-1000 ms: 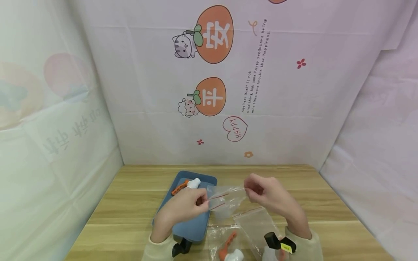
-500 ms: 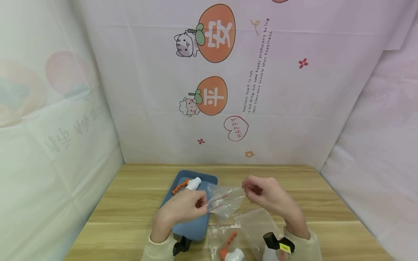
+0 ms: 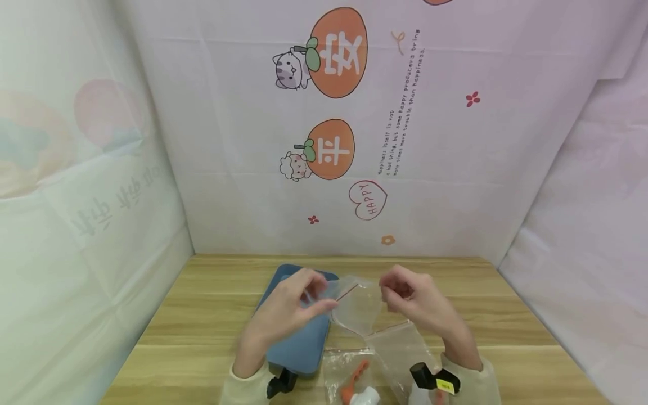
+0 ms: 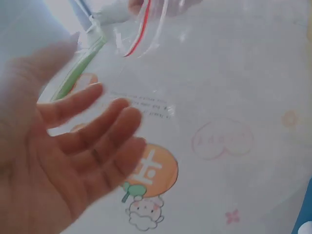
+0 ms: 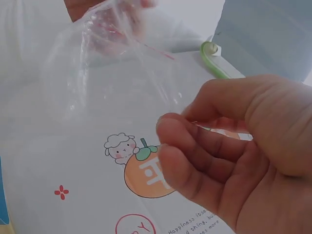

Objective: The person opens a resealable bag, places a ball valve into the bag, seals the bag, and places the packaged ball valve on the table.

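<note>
A clear zip bag with a red seal line hangs in the air between the two hands. My right hand pinches its edge between thumb and fingertips; the right wrist view shows the film running from that pinch. My left hand is at the bag's other side, thumb and fingers parted. In the left wrist view the left hand's fingers are spread and hold nothing, with the bag's red seal beyond them.
Behind the left hand lies a blue tray. Near the front, one zip bag holds a white plastic part with an orange handle. Another zip bag lies beside it, partly behind the right wrist. A printed cloth hangs at the back.
My left hand has let go of the bag's edge, risen slightly and parted its fingers, now covering the white-and-orange part in the tray. The bag has swung and spread; my right hand keeps its pinch.
</note>
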Available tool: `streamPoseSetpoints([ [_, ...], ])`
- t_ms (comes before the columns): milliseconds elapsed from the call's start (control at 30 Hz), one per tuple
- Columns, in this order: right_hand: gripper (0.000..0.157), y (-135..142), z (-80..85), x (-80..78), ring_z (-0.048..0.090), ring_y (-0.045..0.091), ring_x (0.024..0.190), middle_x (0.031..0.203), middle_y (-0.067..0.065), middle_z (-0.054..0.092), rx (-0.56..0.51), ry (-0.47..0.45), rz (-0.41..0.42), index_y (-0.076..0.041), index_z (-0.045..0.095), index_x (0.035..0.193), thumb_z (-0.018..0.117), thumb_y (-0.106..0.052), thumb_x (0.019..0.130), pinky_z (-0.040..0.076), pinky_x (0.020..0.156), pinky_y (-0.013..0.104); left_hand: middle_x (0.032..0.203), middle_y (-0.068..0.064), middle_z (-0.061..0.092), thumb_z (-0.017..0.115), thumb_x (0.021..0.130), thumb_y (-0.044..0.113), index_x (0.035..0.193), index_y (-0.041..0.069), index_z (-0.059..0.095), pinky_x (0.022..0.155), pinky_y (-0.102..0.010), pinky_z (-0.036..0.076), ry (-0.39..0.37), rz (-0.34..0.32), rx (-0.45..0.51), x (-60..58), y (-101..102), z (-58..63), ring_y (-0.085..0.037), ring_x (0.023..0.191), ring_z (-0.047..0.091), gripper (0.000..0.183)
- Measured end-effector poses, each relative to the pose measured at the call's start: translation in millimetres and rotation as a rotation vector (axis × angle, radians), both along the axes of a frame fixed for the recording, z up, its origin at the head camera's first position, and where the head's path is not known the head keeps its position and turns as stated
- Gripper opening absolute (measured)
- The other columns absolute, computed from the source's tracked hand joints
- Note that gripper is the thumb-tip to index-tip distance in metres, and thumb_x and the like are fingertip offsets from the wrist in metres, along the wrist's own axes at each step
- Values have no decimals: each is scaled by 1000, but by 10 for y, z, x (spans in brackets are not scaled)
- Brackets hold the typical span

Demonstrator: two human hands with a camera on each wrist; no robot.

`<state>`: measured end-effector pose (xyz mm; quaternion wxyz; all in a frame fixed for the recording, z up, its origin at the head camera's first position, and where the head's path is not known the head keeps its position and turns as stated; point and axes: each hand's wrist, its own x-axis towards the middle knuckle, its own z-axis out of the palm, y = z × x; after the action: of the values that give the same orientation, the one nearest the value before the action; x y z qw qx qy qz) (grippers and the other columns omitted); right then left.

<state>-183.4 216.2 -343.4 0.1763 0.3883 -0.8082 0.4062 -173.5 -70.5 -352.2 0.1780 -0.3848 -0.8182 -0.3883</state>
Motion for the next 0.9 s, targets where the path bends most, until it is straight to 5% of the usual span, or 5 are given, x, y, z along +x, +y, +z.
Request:
streamPoseSetpoints([
  [100,20,6,14,14,62,11,57,74,-1,65,-42,-12,18,-8,64,99,61,9,90,52,51,24,125,-7,55,81,80,34,131,7,46,88,-33,54,130,-83,46,-21,120,-4,-21,108,57,68],
  [200,20,12,25,21,62,13,56,75,1,66,-86,-22,48,-6,63,99,60,11,89,51,48,22,146,-11,39,88,71,36,145,5,30,105,-41,46,194,-136,26,-28,250,-21,-26,133,44,99],
  [400,25,1,52,34,61,11,51,70,3,66,-156,-49,104,-8,61,101,57,14,90,42,41,18,161,-14,19,93,55,50,155,4,9,117,-50,30,291,-12,-86,6,457,-88,-35,150,19,138],
  [700,19,-92,59,63,61,12,48,70,7,65,-224,-122,144,-2,57,102,55,13,92,49,42,24,161,-13,20,87,51,67,156,4,7,109,-60,36,396,206,-192,29,602,-178,-31,145,30,146],
  [900,14,-133,59,70,61,13,47,69,10,64,-244,-160,155,0,56,101,54,11,94,50,42,26,144,-11,46,88,54,64,153,2,15,99,-54,47,471,266,-132,-11,625,-188,-25,123,52,137],
])
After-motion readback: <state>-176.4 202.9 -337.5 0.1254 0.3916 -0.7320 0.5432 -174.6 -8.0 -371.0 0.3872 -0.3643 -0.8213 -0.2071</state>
